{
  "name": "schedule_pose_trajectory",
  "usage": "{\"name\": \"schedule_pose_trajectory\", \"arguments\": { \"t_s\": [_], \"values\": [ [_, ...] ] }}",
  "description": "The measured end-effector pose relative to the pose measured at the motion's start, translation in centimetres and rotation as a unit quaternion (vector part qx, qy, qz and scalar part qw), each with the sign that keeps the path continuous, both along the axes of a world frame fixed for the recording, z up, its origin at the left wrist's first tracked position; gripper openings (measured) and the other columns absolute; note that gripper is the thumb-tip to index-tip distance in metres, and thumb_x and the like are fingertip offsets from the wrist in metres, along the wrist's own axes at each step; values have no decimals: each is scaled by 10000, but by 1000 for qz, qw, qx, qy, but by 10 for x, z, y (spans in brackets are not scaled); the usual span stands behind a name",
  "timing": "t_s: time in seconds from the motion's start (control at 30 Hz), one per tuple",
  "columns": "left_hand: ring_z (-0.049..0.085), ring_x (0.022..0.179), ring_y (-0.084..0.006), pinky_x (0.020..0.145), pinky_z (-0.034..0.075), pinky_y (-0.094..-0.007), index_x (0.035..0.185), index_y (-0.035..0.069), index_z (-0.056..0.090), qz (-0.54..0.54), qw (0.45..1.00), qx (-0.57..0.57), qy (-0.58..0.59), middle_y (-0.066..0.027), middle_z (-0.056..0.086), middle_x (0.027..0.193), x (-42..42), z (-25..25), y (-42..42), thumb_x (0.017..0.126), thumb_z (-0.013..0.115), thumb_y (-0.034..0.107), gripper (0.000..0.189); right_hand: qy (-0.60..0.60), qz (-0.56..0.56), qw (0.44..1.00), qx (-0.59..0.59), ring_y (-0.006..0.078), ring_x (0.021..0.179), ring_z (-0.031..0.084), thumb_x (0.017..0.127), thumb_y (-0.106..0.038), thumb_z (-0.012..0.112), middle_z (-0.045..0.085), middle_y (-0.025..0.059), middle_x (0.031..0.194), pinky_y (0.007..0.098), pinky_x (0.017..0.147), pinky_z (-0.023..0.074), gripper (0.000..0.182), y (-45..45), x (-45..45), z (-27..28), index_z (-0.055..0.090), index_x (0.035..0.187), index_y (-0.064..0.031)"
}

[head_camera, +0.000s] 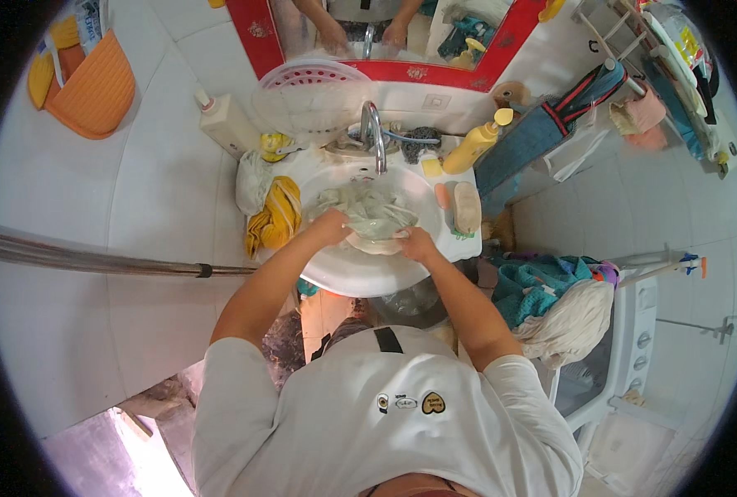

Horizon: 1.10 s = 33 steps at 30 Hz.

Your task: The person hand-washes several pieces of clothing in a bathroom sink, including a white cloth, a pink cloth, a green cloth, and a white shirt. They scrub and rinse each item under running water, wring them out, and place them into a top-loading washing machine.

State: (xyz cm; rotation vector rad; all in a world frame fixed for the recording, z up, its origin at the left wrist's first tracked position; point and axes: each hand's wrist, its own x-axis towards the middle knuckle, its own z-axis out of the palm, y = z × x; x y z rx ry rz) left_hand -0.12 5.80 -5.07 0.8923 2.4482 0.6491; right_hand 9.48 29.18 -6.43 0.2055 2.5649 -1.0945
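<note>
A pale greenish cloth [374, 208] lies wet and bunched in the white washbasin [356, 282], in what looks like water. My left hand [331, 227] grips its near left edge. At the near right edge, my right hand [416, 243] pinches the cloth between thumb and fingers. Between the two hands, a paler, cream-coloured part of the fabric [374, 244] spreads towards me. Above the basin's far side arches a chrome faucet [376, 136]; whether water runs from it I cannot tell.
Left of the bowl lie a yellow cloth [275, 214] and a crumpled plastic bag [254, 183]. On the right are a scrubbing brush [467, 208], an orange soap bar [442, 196] and a yellow pump bottle [471, 148]. A washing machine [638, 335] with laundry [561, 317] stands further right.
</note>
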Motion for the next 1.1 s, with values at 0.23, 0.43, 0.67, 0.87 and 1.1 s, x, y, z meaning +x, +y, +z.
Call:
{"name": "schedule_pose_trajectory", "arguments": {
  "t_s": [0.23,0.43,0.67,0.87,1.1],
  "values": [
    [427,1034,-295,901,366,-359,1183,79,425,38,906,421,30,-162,399,1153,23,165,32,715,662,248,551,71,-86,919,-379,93,734,559,810,-171,560,596,39,822,232,577,472,228,-47,-26,188,582,981,-23],
    [293,1225,-361,1006,251,-390,1362,5,37,96,891,430,115,-245,258,1335,36,149,10,571,776,301,1123,214,-95,833,-501,140,691,584,839,-239,547,604,50,847,308,609,532,234,-64,-17,354,589,962,-44],
    [432,1139,-289,945,334,-329,1306,-15,248,209,885,408,-78,-211,423,1244,39,75,51,627,716,181,847,327,29,718,-613,265,843,585,856,-251,482,580,127,958,448,728,493,299,-30,-1,426,512,1045,-21],
    [497,1038,-208,886,374,-282,1137,-17,491,276,831,408,-258,-140,521,1156,29,75,9,701,538,10,439,220,-144,867,-424,172,723,583,788,-291,607,573,79,973,323,617,524,377,-3,17,360,521,1037,-22],
    [347,1209,-316,996,281,-356,1316,56,310,110,977,136,-124,-209,417,1255,34,33,-1,713,630,185,694,45,-80,966,-243,112,687,554,768,-214,636,588,52,818,237,536,475,303,11,6,196,566,961,9]
  ]
}}
